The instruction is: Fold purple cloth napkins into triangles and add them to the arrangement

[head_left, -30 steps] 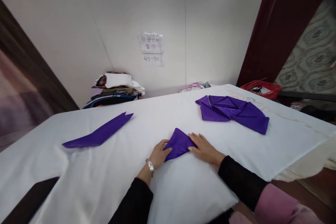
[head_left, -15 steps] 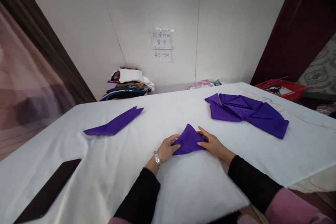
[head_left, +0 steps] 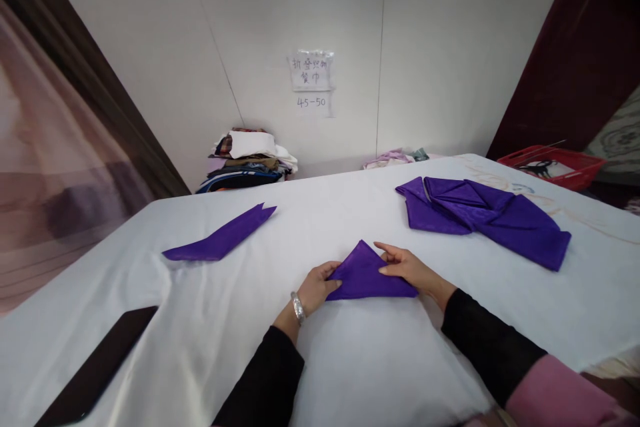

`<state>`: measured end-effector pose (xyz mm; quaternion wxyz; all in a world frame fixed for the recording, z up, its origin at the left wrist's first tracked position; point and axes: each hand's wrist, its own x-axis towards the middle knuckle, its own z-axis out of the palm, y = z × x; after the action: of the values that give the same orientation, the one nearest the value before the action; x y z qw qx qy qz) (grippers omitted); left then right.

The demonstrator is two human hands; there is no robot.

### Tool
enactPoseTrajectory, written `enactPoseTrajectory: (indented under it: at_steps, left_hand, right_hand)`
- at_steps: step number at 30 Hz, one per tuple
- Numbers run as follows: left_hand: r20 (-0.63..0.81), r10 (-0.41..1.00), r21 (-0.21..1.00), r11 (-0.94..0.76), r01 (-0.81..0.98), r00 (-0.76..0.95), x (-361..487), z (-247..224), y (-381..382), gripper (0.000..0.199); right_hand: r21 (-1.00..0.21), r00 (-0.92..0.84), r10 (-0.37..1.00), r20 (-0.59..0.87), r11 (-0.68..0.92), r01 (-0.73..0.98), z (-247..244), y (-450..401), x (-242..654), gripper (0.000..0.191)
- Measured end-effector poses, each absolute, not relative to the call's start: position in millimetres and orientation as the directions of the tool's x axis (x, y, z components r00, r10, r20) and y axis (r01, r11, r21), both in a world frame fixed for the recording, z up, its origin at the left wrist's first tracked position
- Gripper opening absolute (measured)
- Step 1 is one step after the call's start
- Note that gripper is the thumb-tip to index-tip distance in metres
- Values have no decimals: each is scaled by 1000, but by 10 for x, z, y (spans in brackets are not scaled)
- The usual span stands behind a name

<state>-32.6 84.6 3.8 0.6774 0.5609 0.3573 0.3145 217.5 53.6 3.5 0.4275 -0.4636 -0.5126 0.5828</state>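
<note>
In front of me a purple cloth napkin point(head_left: 367, 280) is folded into a triangle, its point away from me and its long straight edge on my side. My left hand point(head_left: 318, 287), with a silver bracelet at the wrist, pinches the left part, thumb on top. My right hand point(head_left: 406, 270) grips the right slanted edge between thumb and fingers, the index finger lifted and stretched out. The right corner of the triangle shows below that hand. Another purple napkin point(head_left: 223, 235), folded into a narrow strip, lies to the left. Folded purple fabric point(head_left: 480, 210) lies to the right.
A white cloth covers the table point(head_left: 240, 340). A dark flat tablet-like object point(head_left: 100, 363) rests at the near left. Folded clothes point(head_left: 247, 161) are stacked by the wall, which carries a handwritten paper sign point(head_left: 311, 83). A red basket point(head_left: 575, 173) stands at the far right.
The purple napkin has spread into a wider, flatter triangle, with its right corner now out past my right fingers. My left hand stays on the left part. The view has shifted slightly.
</note>
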Motion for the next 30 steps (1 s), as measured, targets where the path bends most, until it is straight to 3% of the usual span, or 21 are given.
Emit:
enactPoseTrajectory:
  at_steps: [13,20,25,30]
  left_hand:
    - [-292,774,944,328,39,561,-343,298,799,59]
    - [-289,686,899,434,-56,668,-69,302,801,40]
    - [-377,735,871,489,-54,564,105,328,1019,35]
    - [-419,820,863,493,-111,390,290,401,1427,29]
  right_hand:
    - [-940,-401,911,-98,-217,-263,-9,533,2165,71]
    - [-922,-501,855,-136,-293,-251,-31,525,2153,71]
    - [-899,-398,903,-164,-302,-316,28,546,2216,72]
    - [-888,-15,980,-201,-188,-421,61,654,2446,63]
